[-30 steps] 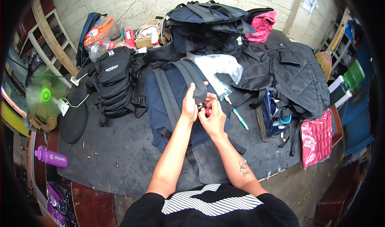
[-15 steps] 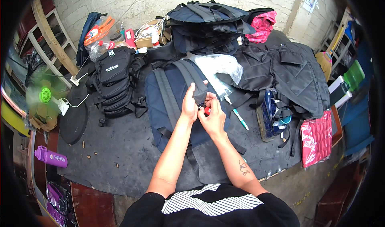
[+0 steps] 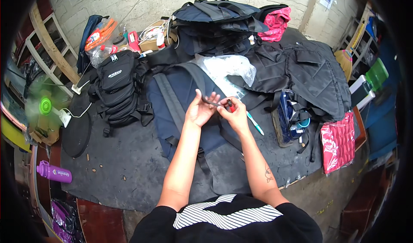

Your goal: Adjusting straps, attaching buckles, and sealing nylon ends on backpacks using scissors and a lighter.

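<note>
A dark blue backpack (image 3: 172,129) lies on the black-topped table in front of me, its grey shoulder straps facing up. One strap (image 3: 195,77) arches up and runs down to my hands. My left hand (image 3: 200,110) is palm up with fingers spread, the strap's end lying across or near them. My right hand (image 3: 234,119) is closed around a small red-and-black object (image 3: 232,106), too small to name surely. Its thumb and fingertips also meet the strap's end. Close by on the right lies a white-and-teal pen-like tool (image 3: 255,123).
Behind the backpack rests a clear plastic bag (image 3: 234,69). A black bag (image 3: 118,88) stands left, a pile of dark blue bags (image 3: 219,24) at the back. Black fabric pieces (image 3: 301,75) and a blue pouch (image 3: 287,120) lie right. A green fan (image 3: 45,106) spins far left.
My left hand has opened out and turned palm up. My right hand has moved slightly right and up with the red-and-black object, and the strap now arches higher.
</note>
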A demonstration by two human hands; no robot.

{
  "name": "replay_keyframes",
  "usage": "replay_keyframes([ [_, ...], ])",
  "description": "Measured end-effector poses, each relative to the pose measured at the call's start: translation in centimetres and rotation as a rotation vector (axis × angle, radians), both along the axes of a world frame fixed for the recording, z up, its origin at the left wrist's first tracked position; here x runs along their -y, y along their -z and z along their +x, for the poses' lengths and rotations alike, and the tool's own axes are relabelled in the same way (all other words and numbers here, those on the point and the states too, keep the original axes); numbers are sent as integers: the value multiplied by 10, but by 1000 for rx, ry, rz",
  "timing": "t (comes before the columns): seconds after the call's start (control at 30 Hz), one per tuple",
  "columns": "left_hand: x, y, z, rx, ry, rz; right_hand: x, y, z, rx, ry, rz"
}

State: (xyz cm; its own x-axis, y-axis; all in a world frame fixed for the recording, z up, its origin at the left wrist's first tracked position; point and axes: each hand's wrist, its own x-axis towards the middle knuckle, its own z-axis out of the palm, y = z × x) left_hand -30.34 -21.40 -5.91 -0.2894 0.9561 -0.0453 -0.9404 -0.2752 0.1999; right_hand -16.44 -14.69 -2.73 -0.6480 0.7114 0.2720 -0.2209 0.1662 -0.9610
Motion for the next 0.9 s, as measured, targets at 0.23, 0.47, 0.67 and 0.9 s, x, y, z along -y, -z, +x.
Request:
replay_keyframes([
  [0.23,-20,-5,23,-210,-326,-386,28,15,1,339,593,595],
  [0.47,-26,-20,28,-198,-275,-469,32,20,2,418,593,717],
  [0.67,-25,-24,30,-168,-267,-515,27,21,0,339,649,639],
  [0.9,-26,-24,31,-152,-277,-509,29,20,2,335,657,563],
])
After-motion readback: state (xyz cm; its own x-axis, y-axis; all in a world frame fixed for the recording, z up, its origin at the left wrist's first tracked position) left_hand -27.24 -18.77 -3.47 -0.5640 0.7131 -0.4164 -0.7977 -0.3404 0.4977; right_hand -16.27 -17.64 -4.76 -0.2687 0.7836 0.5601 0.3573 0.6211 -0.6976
